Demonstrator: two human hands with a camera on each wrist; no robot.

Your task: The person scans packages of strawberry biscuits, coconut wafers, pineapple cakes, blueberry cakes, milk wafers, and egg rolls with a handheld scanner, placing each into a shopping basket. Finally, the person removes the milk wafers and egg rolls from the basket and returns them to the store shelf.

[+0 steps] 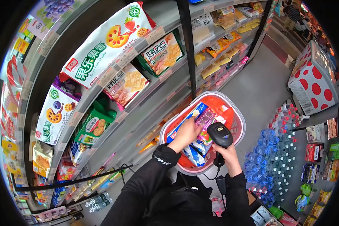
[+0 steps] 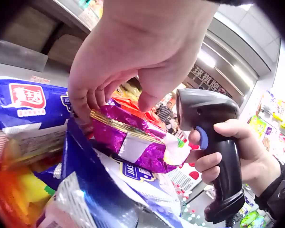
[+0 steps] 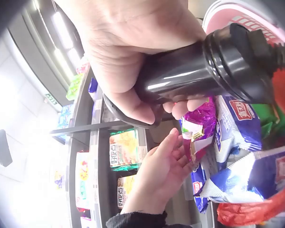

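Pinched by the left hand (image 1: 185, 135) at its crimped end, over the basket (image 1: 238, 125) beneath both hands, the purple packet (image 2: 133, 142) should handle light, slick and crushable, best taken at that end, while the right hand (image 1: 228, 156) wraps the scanner (image 1: 219, 135) just beside

The pink basket (image 1: 242, 125) bears snack packets (image 1: 194, 156), the shelves (image 1: 154, 100) biscuits (image 1: 110, 43), the floor (image 1: 258, 88) bottles (image 1: 269, 155).
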